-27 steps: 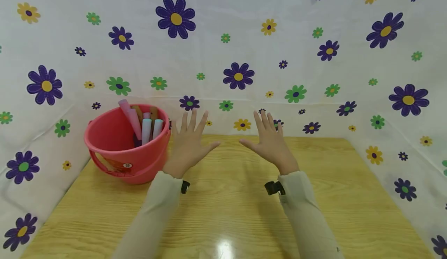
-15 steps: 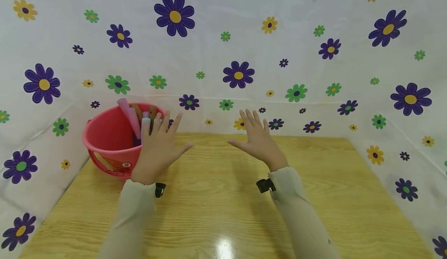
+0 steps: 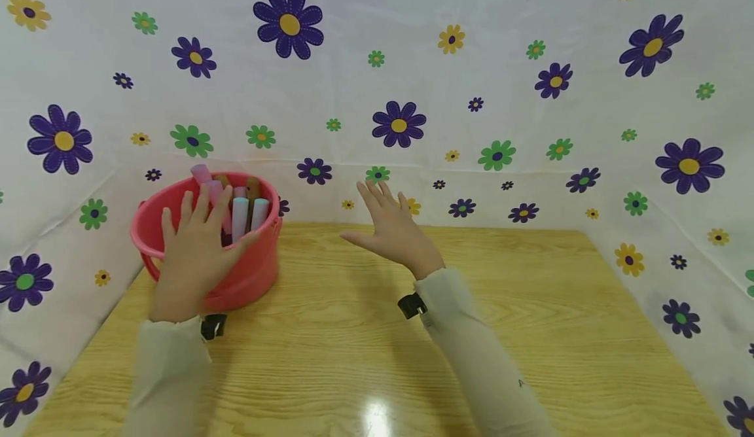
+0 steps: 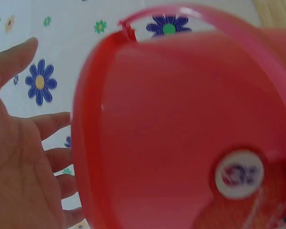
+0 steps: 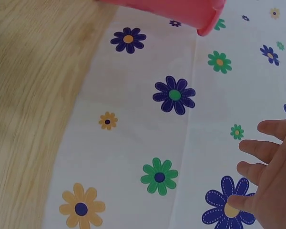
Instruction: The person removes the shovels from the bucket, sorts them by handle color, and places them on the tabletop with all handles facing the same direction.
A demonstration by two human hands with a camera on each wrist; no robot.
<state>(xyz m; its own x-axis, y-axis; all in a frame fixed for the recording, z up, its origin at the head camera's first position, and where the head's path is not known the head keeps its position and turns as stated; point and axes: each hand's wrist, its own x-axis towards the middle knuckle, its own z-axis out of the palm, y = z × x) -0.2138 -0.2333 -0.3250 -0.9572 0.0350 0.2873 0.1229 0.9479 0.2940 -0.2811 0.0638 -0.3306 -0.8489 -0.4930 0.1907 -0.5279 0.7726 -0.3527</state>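
A pink-red bucket (image 3: pixel 259 273) stands at the back left of the table, its handle (image 4: pixel 200 12) hanging down over the front. Inside it lean several rod-like things: pink ones (image 3: pixel 201 174), brown ones (image 3: pixel 253 190) and pale ones with light blue ends (image 3: pixel 240 218). My left hand (image 3: pixel 194 260) is in front of the bucket from the head camera, fingers spread, holding nothing. In the left wrist view the palm (image 4: pixel 14 162) faces the bucket's rim; whether the fingertips touch it I cannot tell. My right hand (image 3: pixel 391 227) hovers over the table, fingers straight, right of the bucket.
A wooden table (image 3: pixel 530 332) extends in front, with a glare spot near its front edge. Behind and along both sides hangs a white flower-print cloth (image 3: pixel 347 90). Black straps (image 3: pixel 412 305) circle both wrists.
Both hands have moved left. The left hand has passed from the bucket's right side to in front of it; the right hand has followed partway. The bucket has stayed in place.
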